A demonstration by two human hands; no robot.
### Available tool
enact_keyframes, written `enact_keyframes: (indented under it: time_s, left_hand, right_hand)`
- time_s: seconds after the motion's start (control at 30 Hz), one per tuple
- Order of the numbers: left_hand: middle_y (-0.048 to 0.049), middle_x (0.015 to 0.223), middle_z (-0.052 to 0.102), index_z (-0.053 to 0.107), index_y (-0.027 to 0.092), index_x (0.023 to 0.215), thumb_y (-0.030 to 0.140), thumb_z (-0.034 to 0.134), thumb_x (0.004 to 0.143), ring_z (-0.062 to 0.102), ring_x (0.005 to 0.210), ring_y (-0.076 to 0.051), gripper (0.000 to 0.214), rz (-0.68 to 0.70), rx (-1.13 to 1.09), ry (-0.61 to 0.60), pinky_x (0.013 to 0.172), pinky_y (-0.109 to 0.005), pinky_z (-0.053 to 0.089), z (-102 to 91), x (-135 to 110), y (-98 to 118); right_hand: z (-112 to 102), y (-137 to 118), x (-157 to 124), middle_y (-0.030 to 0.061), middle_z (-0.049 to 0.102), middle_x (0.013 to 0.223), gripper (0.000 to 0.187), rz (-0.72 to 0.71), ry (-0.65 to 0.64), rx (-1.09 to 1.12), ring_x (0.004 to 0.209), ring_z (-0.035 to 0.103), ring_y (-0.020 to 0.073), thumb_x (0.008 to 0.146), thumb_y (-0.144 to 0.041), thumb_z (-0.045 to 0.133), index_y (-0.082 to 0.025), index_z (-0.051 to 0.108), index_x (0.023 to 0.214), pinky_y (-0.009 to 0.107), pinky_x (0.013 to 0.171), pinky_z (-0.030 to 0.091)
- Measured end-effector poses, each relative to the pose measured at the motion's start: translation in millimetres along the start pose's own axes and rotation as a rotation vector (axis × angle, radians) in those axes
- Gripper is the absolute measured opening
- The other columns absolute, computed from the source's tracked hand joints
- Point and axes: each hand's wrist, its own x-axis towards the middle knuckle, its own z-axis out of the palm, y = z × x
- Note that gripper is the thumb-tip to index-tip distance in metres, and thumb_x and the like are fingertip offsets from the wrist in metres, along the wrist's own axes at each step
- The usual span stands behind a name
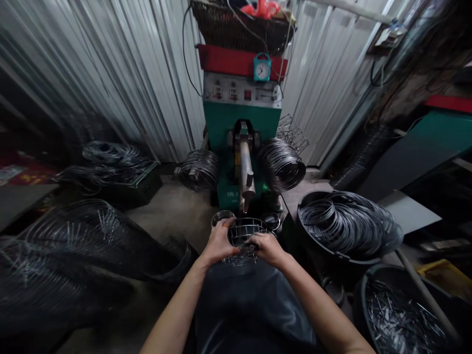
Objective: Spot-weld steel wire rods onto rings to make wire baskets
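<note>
A round wire basket [248,227] of shiny metal rods sits in front of me, just above my dark apron [254,300]. My left hand [220,242] grips its left side, thumb and fingers spread around the wires. At the near right side my right hand [268,247] has its fingers curled and pinched on the basket's wires; the exact contact is dim. Right beyond the basket, the metal arm [246,169] of a green welding machine [217,118] points toward me, its tip close to the far rim.
Wire coils [201,169] hang on both sides of the machine. To the right stand a tub of wire rings [342,226] and a bucket of short metal pieces [401,314]. Wire mesh heaps [73,246] lie at left. A teal clock [262,68] hangs on the machine.
</note>
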Motion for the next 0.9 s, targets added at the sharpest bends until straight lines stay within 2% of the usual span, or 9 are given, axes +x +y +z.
enact_keyframes:
  time_s: [0.2,0.43,0.6,0.8,0.9]
  left_hand:
    - [-0.0094,0.121,0.049,0.043,0.021,0.124,0.033,0.077,0.044,0.048,0.113,-0.030,0.088,-0.008,-0.043,0.010,0.096,-0.044,0.040,2.8,20,-8]
    - [-0.0085,0.113,0.053,0.045,0.021,0.123,0.032,0.079,0.044,0.052,0.107,-0.029,0.086,-0.057,-0.054,-0.025,0.093,-0.042,0.041,-2.9,46,-8]
    - [-0.0080,0.110,0.056,0.049,0.024,0.120,0.040,0.080,0.043,0.054,0.105,-0.030,0.085,-0.052,-0.048,-0.025,0.089,-0.043,0.043,-5.0,48,-4]
    - [-0.0109,0.116,0.053,0.045,0.020,0.124,0.036,0.078,0.045,0.051,0.109,-0.031,0.087,-0.150,0.035,0.036,0.090,-0.043,0.041,-3.9,55,-2]
    - [-0.0100,0.113,0.054,0.045,0.020,0.124,0.038,0.078,0.047,0.052,0.107,-0.029,0.086,-0.163,0.016,0.024,0.087,-0.040,0.043,-4.1,62,-4]
  right_hand:
    - [-3,11,17,0.0034,0.069,0.092,0.020,0.006,0.022,-0.017,0.085,0.064,0.0155,0.076,-0.013,0.061,-0.021,0.067,0.094,0.021,0.069,0.044]
    - [-11,24,39,0.0029,0.069,0.090,0.012,0.044,0.047,-0.020,0.084,0.064,0.0144,0.078,-0.018,0.062,-0.021,0.068,0.088,0.020,0.070,0.043]
    - [-5,27,37,0.0021,0.070,0.091,0.012,0.064,0.103,-0.009,0.084,0.064,0.0147,0.078,-0.021,0.063,-0.022,0.067,0.090,0.020,0.070,0.043]
    - [-4,28,45,0.0032,0.069,0.097,0.019,0.151,0.107,-0.091,0.089,0.063,0.0174,0.078,-0.017,0.060,-0.024,0.066,0.094,0.022,0.073,0.044]
    - [-4,28,50,0.0031,0.067,0.100,0.020,0.184,0.155,-0.047,0.091,0.062,0.0176,0.078,-0.017,0.060,-0.025,0.065,0.095,0.024,0.076,0.045]
